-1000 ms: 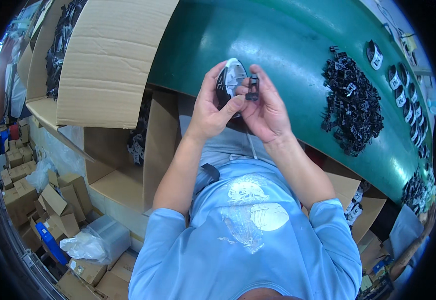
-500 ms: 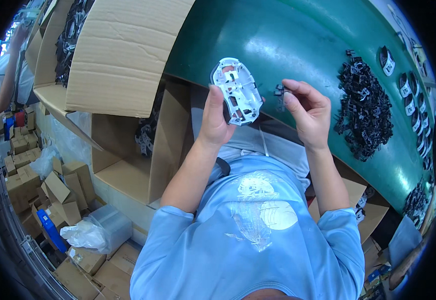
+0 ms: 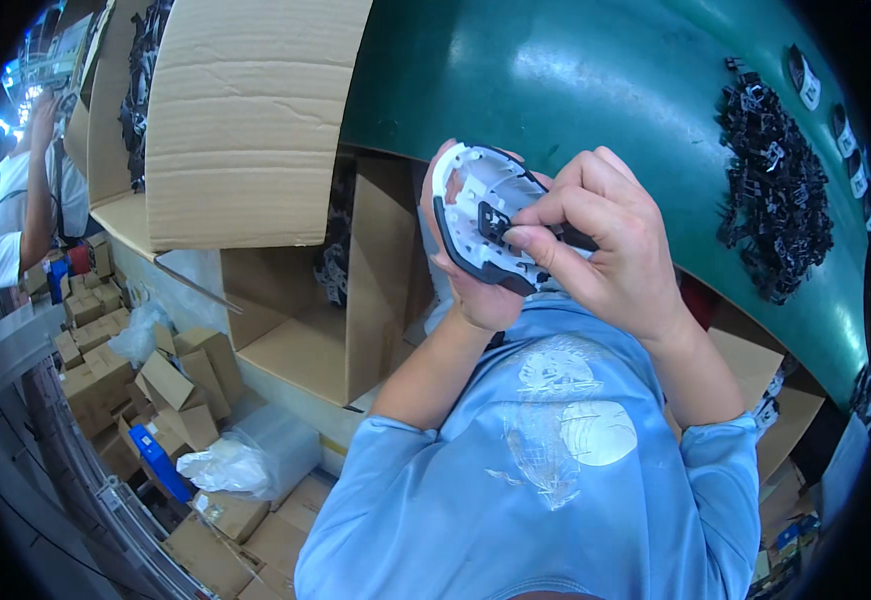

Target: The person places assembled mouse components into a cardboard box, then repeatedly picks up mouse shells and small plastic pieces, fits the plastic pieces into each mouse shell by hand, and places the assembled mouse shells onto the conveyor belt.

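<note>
My left hand [image 3: 486, 300] is wrapped round a computer mouse shell [image 3: 468, 172], an oval piece with a white ribbed inside and a black rim. The shell is tilted, its hollow side facing up toward me. Inside it, near the middle, sits a small black plastic part [image 3: 492, 222]. My right hand [image 3: 611, 235] pinches that part between thumb and forefinger, against the shell's white inner face. The fingertips partly cover the part and the lower right of the shell.
A large pile of small black parts [image 3: 776, 190] lies on the green table [image 3: 576, 80] at the right. Beyond it stand several black-and-white shells [image 3: 806, 80]. Open cardboard boxes [image 3: 251, 120] are at the left, with a co-worker [image 3: 31, 200] past them and cartons [image 3: 96, 370] below.
My right hand has brought the small black part left, into the shell. My left hand has turned and tilted the shell. The whole view has shifted a little.
</note>
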The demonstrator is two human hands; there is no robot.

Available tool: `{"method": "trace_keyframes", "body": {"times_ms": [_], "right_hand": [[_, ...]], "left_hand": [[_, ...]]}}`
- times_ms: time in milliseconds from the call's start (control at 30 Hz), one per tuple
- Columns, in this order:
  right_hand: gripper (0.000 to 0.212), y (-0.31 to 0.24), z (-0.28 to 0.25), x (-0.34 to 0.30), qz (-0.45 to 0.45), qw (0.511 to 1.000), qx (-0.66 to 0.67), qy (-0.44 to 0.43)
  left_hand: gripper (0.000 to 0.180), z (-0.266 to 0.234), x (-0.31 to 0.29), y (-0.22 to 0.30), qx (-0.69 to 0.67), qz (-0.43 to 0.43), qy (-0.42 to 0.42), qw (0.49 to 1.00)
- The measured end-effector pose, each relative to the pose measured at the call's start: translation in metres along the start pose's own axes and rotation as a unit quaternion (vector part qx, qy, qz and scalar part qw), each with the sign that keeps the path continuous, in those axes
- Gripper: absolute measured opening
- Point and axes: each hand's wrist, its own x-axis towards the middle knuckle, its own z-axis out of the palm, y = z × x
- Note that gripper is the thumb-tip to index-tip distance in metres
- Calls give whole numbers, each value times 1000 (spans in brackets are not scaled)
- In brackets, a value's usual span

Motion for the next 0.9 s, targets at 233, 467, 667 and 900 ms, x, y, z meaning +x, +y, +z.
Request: {"method": "trace_keyframes", "body": {"times_ms": [233, 467, 667, 900], "right_hand": [[16, -9, -9, 5, -24, 996, -47, -78], [21, -2, -23, 12, -44, 984, -104, -140], [47, 18, -21, 10, 107, 983, 146, -39], [43, 21, -19, -5, 153, 963, 189, -117]], "left_hand": [[105, -5, 6, -3, 122, 89, -21, 988], [108, -13, 0, -4, 115, -33, 51, 992], [98, -10, 7, 21, 5, -204, -142, 968], [58, -9, 7, 40, 124, -228, -125, 957]]}}
